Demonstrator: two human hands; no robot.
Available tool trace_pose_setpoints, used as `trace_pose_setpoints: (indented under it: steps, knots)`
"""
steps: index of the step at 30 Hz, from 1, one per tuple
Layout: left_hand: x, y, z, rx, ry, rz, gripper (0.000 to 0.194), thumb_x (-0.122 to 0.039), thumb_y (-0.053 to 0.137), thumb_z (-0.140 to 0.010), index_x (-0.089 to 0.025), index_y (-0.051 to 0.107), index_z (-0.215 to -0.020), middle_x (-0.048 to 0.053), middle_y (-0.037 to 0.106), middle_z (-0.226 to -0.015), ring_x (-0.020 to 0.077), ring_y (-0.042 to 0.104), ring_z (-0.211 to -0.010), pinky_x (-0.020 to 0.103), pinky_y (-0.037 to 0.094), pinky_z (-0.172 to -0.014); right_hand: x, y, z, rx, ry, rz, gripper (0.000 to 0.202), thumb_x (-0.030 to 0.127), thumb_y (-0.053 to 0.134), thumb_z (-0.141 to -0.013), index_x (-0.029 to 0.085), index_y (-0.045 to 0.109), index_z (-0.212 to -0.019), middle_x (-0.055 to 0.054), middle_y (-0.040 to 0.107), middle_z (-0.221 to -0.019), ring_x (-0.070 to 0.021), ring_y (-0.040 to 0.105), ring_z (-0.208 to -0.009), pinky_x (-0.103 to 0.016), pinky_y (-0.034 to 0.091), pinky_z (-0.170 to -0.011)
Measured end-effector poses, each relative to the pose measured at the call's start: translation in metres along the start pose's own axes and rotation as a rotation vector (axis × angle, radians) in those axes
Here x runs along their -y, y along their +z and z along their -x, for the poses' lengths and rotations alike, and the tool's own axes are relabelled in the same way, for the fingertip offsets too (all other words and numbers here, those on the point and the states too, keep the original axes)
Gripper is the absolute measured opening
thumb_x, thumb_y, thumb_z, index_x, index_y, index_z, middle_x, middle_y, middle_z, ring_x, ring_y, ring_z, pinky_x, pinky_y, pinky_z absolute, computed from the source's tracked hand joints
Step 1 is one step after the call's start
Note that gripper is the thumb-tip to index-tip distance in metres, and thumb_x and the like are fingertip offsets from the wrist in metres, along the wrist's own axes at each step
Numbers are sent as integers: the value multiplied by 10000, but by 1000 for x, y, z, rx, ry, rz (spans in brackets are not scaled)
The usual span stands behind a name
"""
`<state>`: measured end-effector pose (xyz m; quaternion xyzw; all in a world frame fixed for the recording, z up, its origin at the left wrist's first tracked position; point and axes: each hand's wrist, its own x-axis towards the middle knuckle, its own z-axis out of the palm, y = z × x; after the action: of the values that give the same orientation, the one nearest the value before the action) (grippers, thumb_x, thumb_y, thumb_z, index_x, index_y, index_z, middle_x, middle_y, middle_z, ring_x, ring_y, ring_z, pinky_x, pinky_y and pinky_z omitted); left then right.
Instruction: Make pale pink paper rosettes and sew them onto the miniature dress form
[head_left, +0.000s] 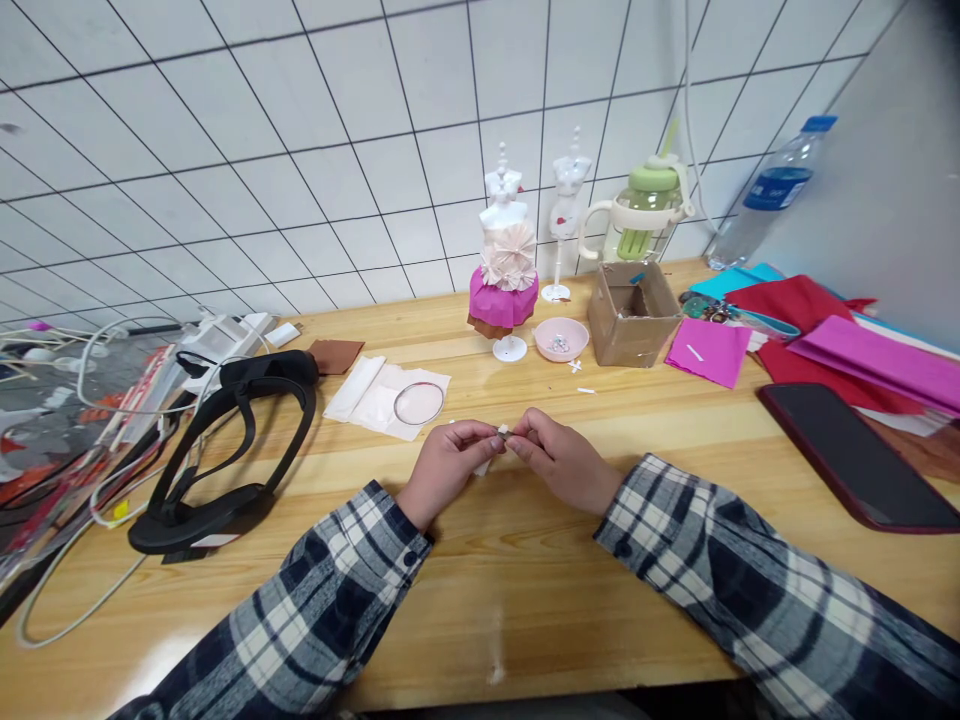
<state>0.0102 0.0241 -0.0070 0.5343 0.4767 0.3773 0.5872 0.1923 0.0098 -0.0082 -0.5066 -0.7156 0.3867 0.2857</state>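
Observation:
My left hand and my right hand meet fingertip to fingertip above the middle of the table. Both are closed in a pinch on a tiny whitish piece with a dark part, too small to name. A scrap of white paper shows beneath my fingers. Just beyond my left hand, a clear ring-shaped object lies on pale pink crepe paper. Past my hands stands a miniature dress form, dressed in a pleated pale pink top and a magenta skirt over brown.
Behind are a bare dress form, a pink bowl of small beads, a cardboard box and a green-lidded jug. A phone and coloured paper lie right. A black head strap and cables lie left.

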Motion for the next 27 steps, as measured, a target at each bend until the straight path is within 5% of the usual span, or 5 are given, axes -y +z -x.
trace_pose_setpoints:
  steps: [27]
  knots:
    - [0, -3, -2, 26, -38, -5, 235, -352, 769, -676, -137, 723, -761, 19, 673, -683, 111, 533, -599, 224, 393, -583, -7, 10, -3, -38, -28, -51, 164, 355, 459, -918, 216, 444, -831, 35, 547, -726, -130, 499, -668, -251, 361, -623]
